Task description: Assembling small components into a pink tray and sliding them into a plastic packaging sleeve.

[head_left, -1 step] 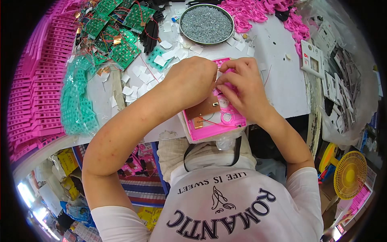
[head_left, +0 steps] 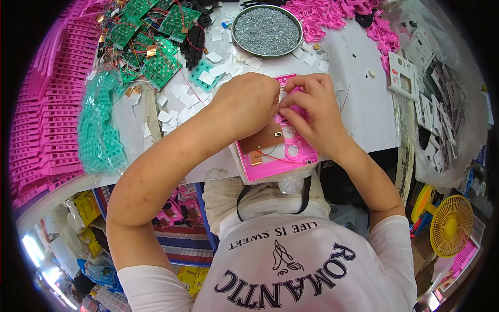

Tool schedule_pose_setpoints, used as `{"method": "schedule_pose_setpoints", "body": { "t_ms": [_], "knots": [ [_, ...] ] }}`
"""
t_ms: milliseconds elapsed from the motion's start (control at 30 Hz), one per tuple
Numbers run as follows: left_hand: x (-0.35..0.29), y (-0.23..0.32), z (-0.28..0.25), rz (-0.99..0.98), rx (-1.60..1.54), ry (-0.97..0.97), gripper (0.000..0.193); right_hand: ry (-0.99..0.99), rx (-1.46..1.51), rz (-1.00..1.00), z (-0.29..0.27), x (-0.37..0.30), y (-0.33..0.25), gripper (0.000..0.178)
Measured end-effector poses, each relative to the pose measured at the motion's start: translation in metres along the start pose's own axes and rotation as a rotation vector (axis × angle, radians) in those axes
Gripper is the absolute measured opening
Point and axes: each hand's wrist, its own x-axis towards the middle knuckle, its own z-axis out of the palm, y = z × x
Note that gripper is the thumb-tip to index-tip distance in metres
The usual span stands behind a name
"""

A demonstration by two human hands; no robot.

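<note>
A pink plastic housing (head_left: 274, 169) lies at the near edge of the table, with a brown circuit board (head_left: 261, 139) inside it. A red wire and a small copper-coloured piece (head_left: 255, 157) show at the board's near end. My left hand (head_left: 252, 101) is closed above the housing's far left part; its fingertips are mostly hidden behind the hand. From the right, my right hand (head_left: 315, 109) reaches over the housing, its thumb and fingers bent together close to the left fingertips. Whatever lies between the fingers is too small or covered to make out.
A round tin of small screws (head_left: 266, 31) stands at the back. Green circuit boards (head_left: 161, 70) with wires, bagged teal rubber keypads (head_left: 101, 127) and stacked pink housings (head_left: 52, 114) fill the left. White pieces (head_left: 179, 99) lie scattered. Bagged pale panels (head_left: 439, 104) and a yellow fan (head_left: 451, 226) are right.
</note>
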Motion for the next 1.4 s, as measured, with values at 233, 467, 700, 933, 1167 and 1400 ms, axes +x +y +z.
{"method": "schedule_pose_setpoints", "body": {
  "t_ms": [233, 467, 700, 933, 1167, 1400],
  "knots": [
    [-0.006, -0.004, 0.004, 0.005, -0.072, 0.070, 0.010, -0.111, -0.024, 0.019, -0.004, 0.006, -0.002, 0.009],
    [-0.005, -0.001, 0.008, 0.066, 0.134, 0.081, 0.014, -0.196, -0.288, -0.216, -0.014, -0.010, -0.024, 0.025],
    [0.007, -0.011, 0.000, 0.241, 0.236, -0.048, 0.015, -0.129, -0.148, -0.191, -0.006, -0.014, -0.016, 0.033],
    [0.008, -0.015, -0.008, 0.321, 0.275, -0.102, 0.012, -0.181, -0.245, -0.121, -0.003, -0.011, -0.029, 0.041],
    [0.005, -0.011, -0.003, 0.302, 0.329, -0.012, 0.016, -0.306, -0.282, -0.040, -0.007, -0.004, -0.035, 0.041],
    [-0.032, -0.029, -0.005, -0.026, -0.153, 0.631, 0.014, -0.257, -0.344, -0.109, -0.007, -0.021, -0.039, 0.048]
  ]
}}
